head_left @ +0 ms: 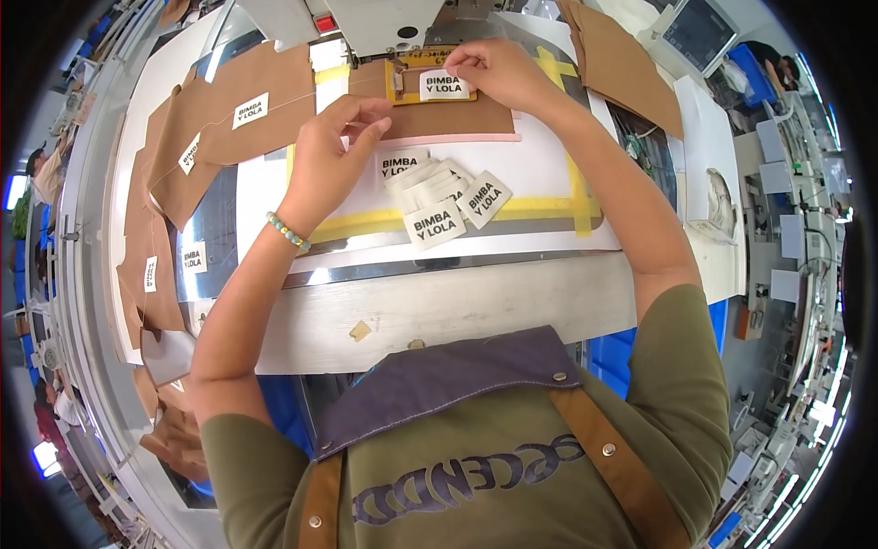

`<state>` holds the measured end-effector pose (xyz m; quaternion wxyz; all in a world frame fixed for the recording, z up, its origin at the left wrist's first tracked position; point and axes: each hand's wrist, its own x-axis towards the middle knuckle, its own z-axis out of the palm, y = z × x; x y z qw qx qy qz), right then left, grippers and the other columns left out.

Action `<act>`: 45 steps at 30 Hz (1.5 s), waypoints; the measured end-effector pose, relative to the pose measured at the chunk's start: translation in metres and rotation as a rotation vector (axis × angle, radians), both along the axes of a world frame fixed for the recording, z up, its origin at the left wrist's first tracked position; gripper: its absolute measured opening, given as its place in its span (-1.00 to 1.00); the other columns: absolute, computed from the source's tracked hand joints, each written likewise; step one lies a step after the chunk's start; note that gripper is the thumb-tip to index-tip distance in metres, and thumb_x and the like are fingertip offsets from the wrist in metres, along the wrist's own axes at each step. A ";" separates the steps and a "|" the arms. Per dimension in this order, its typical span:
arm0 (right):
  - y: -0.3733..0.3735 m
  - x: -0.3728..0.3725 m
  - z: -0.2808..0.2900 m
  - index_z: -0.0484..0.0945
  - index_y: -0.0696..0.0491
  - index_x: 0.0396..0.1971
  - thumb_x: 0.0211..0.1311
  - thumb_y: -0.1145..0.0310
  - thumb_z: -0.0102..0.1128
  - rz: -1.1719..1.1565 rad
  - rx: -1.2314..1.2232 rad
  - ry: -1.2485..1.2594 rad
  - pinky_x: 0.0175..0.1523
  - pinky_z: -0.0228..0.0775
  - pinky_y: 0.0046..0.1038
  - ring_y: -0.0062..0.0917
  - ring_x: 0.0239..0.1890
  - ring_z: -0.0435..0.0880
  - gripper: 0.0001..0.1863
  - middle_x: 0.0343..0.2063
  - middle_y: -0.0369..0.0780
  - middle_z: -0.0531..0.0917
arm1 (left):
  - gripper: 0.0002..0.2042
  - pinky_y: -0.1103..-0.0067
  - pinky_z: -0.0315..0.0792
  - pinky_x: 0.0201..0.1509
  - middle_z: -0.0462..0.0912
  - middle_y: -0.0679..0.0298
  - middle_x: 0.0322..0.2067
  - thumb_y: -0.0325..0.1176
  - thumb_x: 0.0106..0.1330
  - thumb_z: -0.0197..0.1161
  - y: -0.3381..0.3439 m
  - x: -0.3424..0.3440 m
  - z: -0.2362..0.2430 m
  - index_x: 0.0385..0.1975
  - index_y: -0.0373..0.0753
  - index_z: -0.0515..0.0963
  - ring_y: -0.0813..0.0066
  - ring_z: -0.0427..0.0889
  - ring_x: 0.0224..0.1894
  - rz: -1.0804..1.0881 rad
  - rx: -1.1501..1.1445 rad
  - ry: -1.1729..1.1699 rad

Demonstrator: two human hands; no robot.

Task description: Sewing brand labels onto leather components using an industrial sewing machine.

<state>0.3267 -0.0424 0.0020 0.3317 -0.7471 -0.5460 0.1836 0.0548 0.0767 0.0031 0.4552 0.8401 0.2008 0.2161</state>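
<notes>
A white label (444,91) with dark lettering is being framed by a yellow plate (425,58) at the far middle of the worktable, over a brown panel (448,121). Its far right corner is being met by the fingertips of the right hand (500,75), which is being reached in from the right. Thumb and forefinger are being brought close together there; whether the label is being pinched or only touched cannot be told. The left hand (334,151) is being held just left of the plate, its fingers being loosely curled and its thumb being set slightly apart from them. Nothing is being seen in its grasp, and whether the panel is being touched by it cannot be told. A beaded bracelet (288,231) is being worn on the left wrist.

The panel's near edge is being bordered by a pink strip (450,140). Nearer, a loose pile of similar labels (448,197) is being supported by a white sheet, some labels being overlapped by others. Yellow tape (366,221) is being shown along the sheet's near side. On the left, brown pieces (274,73) bearing labels are being linked by a pale thread. On the far right, stacked brown sheets (631,64) are being overlooked by a monitor (700,35). The far middle is being occupied by a pale machine head (384,23).
</notes>
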 end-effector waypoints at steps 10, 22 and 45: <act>0.030 -0.010 -0.004 0.81 0.13 -0.07 0.37 0.28 0.42 -0.017 0.027 -0.119 -0.15 0.60 -0.39 -0.45 -0.28 0.83 -0.73 -0.31 -0.17 0.84 | -0.55 0.23 0.42 0.51 0.65 0.12 0.32 -0.30 0.45 0.40 0.009 0.026 -0.018 0.30 -0.29 0.62 0.00 0.48 0.43 -0.205 0.723 -0.043; -0.036 -0.028 -0.006 0.78 0.13 0.05 0.50 0.24 0.28 0.215 0.259 -0.588 0.39 0.45 -0.18 -0.27 0.28 0.62 -0.67 0.23 -0.15 0.70 | -0.44 0.21 0.15 0.70 0.46 0.13 0.52 -0.23 0.54 0.33 0.030 0.023 -0.020 0.48 -0.28 0.46 -0.04 0.20 0.65 -0.277 0.635 0.063; -0.026 -0.029 -0.015 0.72 0.18 0.12 0.57 0.16 0.25 0.262 0.223 -0.596 0.43 0.43 -0.18 -0.21 0.36 0.58 -0.60 0.23 -0.14 0.72 | -0.55 0.24 0.19 0.67 0.51 0.16 0.48 -0.37 0.49 0.34 0.043 0.038 -0.028 0.35 -0.30 0.59 0.03 0.29 0.60 -0.329 0.609 -0.010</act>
